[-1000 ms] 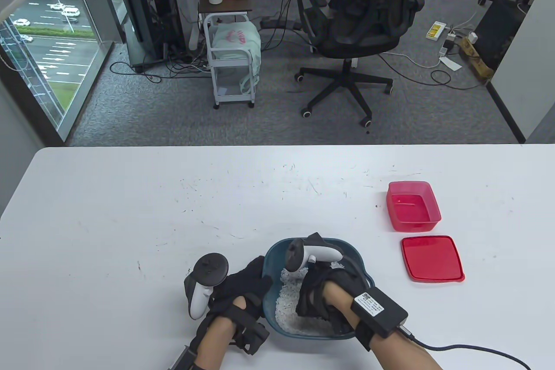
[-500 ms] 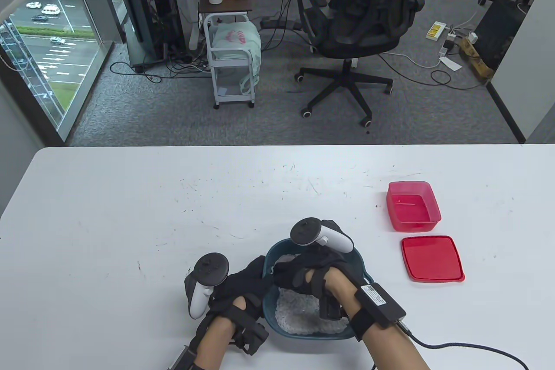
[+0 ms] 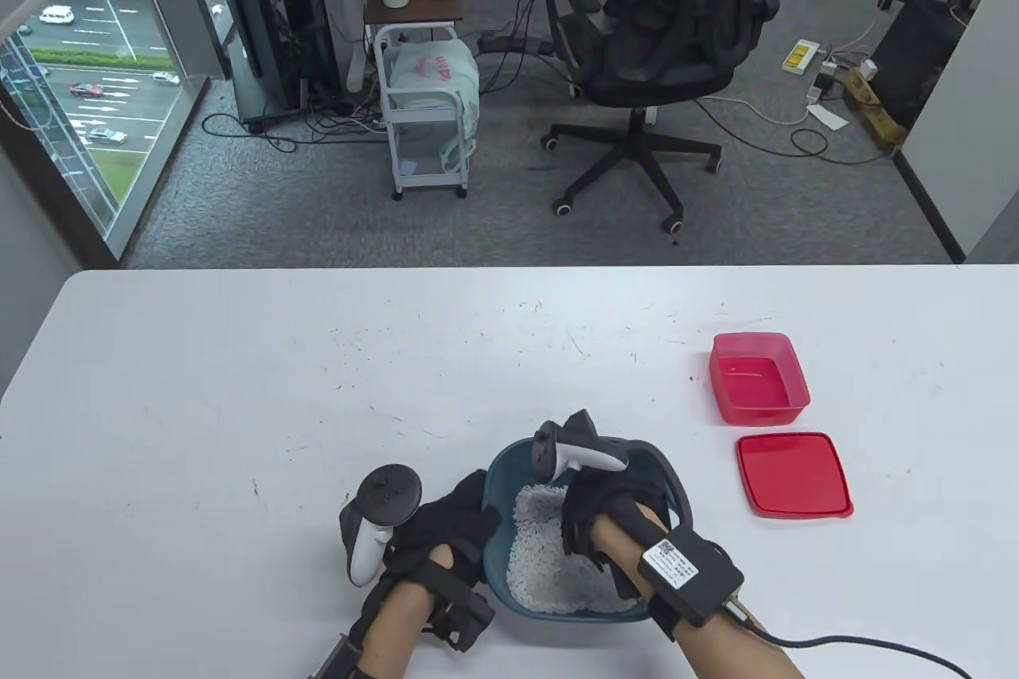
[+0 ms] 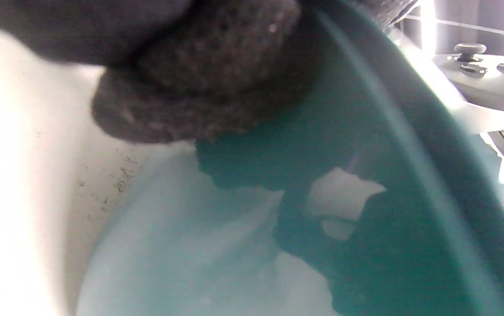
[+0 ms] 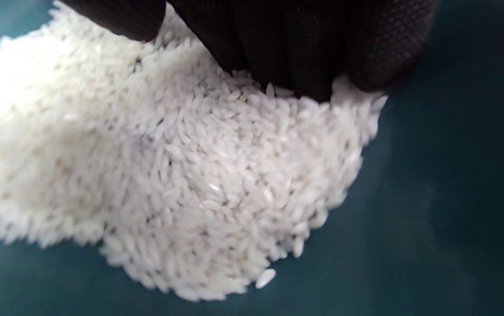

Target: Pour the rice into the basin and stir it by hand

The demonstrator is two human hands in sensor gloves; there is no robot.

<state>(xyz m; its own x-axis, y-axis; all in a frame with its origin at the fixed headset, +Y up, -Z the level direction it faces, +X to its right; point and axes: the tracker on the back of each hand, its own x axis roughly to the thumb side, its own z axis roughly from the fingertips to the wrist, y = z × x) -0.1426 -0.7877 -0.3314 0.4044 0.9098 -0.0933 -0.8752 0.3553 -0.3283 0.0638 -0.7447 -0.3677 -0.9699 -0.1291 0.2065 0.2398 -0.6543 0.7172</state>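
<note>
A dark teal basin (image 3: 495,481) sits near the table's front edge and holds white rice (image 3: 541,556). My right hand (image 3: 595,513) is inside it, on the right side. In the right wrist view its gloved fingers (image 5: 296,48) point down with their tips dug into the rice (image 5: 181,175), and bare basin floor (image 5: 436,210) shows to the right. My left hand (image 3: 455,513) grips the basin's left rim. In the left wrist view its curled fingers (image 4: 199,87) lie against the outer wall of the basin (image 4: 366,145).
An empty red container (image 3: 759,378) stands to the right of the basin, with its red lid (image 3: 794,474) lying flat just in front of it. A cable runs from my right wrist off the front edge. White table (image 3: 239,392) stretches to the left and behind.
My right hand swept through the rice to the basin's far left side, then came back to the right. The rice pile shifted with it. My left hand stayed on the rim.
</note>
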